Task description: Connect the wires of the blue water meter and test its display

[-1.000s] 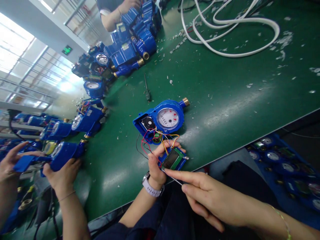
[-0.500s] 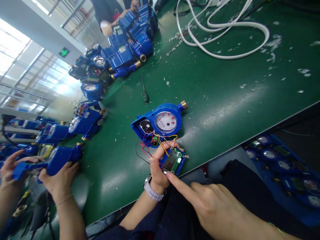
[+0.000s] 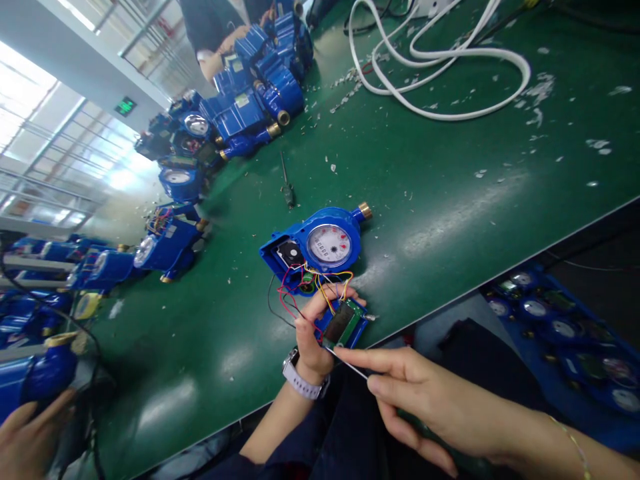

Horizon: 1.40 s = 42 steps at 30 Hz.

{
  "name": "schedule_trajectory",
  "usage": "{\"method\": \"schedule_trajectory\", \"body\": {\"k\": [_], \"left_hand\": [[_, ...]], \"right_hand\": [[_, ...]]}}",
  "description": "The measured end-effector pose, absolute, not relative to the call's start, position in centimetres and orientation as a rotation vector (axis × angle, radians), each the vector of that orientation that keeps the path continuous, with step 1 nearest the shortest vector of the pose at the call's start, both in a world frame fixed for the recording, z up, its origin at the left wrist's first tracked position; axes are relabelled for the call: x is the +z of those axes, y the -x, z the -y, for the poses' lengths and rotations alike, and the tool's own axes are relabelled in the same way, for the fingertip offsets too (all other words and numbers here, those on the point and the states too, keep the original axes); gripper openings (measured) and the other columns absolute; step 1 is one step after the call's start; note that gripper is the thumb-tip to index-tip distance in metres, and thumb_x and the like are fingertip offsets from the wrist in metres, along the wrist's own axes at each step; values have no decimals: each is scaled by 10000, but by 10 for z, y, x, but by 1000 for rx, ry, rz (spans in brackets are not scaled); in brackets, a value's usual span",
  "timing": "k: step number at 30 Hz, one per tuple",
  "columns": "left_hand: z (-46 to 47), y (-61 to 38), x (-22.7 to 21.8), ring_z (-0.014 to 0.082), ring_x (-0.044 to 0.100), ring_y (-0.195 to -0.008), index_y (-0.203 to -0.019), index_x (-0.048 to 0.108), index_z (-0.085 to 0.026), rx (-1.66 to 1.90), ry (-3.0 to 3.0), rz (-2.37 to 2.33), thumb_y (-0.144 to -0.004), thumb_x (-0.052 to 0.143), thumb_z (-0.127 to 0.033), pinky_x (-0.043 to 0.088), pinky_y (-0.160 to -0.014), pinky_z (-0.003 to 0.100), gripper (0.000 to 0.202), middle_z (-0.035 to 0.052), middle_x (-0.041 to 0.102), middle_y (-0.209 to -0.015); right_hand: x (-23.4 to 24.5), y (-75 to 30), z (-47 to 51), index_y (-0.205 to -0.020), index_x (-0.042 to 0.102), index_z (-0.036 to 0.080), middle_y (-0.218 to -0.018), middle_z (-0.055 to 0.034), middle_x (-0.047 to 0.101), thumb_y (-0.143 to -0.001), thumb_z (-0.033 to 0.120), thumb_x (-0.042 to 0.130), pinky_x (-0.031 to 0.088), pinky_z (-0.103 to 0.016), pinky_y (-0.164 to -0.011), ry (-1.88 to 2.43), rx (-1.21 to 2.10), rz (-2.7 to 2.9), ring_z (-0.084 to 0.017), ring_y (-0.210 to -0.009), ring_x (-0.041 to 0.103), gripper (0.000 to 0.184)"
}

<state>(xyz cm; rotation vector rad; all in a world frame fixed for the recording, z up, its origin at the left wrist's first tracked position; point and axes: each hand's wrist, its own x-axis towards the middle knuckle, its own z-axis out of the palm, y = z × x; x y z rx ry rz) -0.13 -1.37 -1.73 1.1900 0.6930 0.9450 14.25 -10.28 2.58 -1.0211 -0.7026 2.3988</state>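
Observation:
My left hand (image 3: 314, 340), with a watch on its wrist, is closed on a circuit board with a display (image 3: 341, 323) set in a blue cover. Yellow, red and black wires (image 3: 293, 291) run from it to an opened blue water meter (image 3: 329, 245) lying on the table with its round dial up. Just below the board, my right hand (image 3: 425, 393) grips a thin tool with a metal shaft (image 3: 354, 367). Its tip reaches the board's lower corner, by my left thumb. The tool's handle is hidden in my palm, so its kind is unclear.
A screwdriver (image 3: 287, 189) lies beyond the meter on the green table (image 3: 425, 193). Blue meters (image 3: 240, 113) are piled at the back left. White cable (image 3: 450, 117) loops at the far side. More meters fill a blue crate (image 3: 565, 333) lower right. A co-worker's hand (image 3: 35, 433) holds a meter at left.
My right hand has turned, and the tool's metal shaft now shows under my index finger. At left, the co-worker's hands and meter have shifted toward the picture's lower left edge.

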Motion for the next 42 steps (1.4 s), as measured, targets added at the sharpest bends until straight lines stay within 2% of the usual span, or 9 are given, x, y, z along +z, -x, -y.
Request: {"method": "schedule_trajectory", "body": {"k": [3,7,10,14,19,23,31,38,42], "left_hand": [[14,2,-18,245,686,-816,-988,710,-149,952,-1207,-695,-824,348,-808,560,-765,365,769,98,659,-940],[16,1,-18,248,682,-815,-980,708,-142,948,-1210,-734,-806,339,-830,558,-781,378,799,104,667,-924],[17,-1,-18,253,684,-814,-998,709,-159,971,-1189,-750,-800,349,-832,561,-776,389,789,98,668,-933],[18,-2,-18,265,683,-818,-987,716,-163,982,-1171,-772,-794,353,-836,557,-780,400,789,103,668,-945],[19,-3,-16,273,687,-794,-990,724,-160,994,-1139,-759,-799,377,-820,560,-770,407,770,112,681,-921],[20,-5,-15,275,685,-774,-976,732,-144,1006,-1109,-787,-768,409,-838,574,-738,399,793,118,680,-890],[25,-11,-16,253,697,-756,-961,745,-172,1117,-961,-838,-759,467,-821,588,-717,392,734,105,703,-901],[26,-20,-11,254,689,-726,-927,740,-144,1149,-912,-929,-742,485,-826,591,-669,382,752,118,698,-876],[25,-26,-12,255,697,-719,-922,739,-163,1193,-908,-922,-766,491,-799,593,-676,395,699,106,714,-877]], "right_hand": [[22,-139,109,-1501,372,284,-609,24,527,-987,246,305,365,-155,-391,1241,2131,1085,-87,-397,423,520],[16,-131,121,-1437,491,273,-911,-94,667,-920,225,375,498,-268,-664,1408,1488,1506,-181,-728,615,532],[19,-124,121,-1489,405,253,-760,-50,613,-944,251,317,450,-227,-514,1354,1772,1279,-146,-564,556,553],[28,-121,115,-1563,132,307,-601,67,406,-1002,291,216,250,-164,-320,1167,2313,663,-83,-331,295,567],[22,-123,117,-1513,355,257,-682,-20,550,-956,199,313,415,-222,-535,1407,1623,1412,-135,-551,508,561],[9,-120,123,-1524,329,200,-760,-73,668,-890,105,343,443,-235,-573,1474,1250,1799,-159,-575,576,641],[8,-106,128,-1504,377,194,-869,-95,716,-950,163,304,526,-274,-659,1466,1283,1530,-183,-678,662,559],[5,-99,129,-1520,337,162,-772,-61,680,-979,249,273,503,-285,-626,1339,1451,1317,-167,-575,588,552],[2,-94,127,-1538,276,125,-525,25,505,-994,283,271,426,-248,-491,1233,1583,1127,-135,-423,456,566]]}}
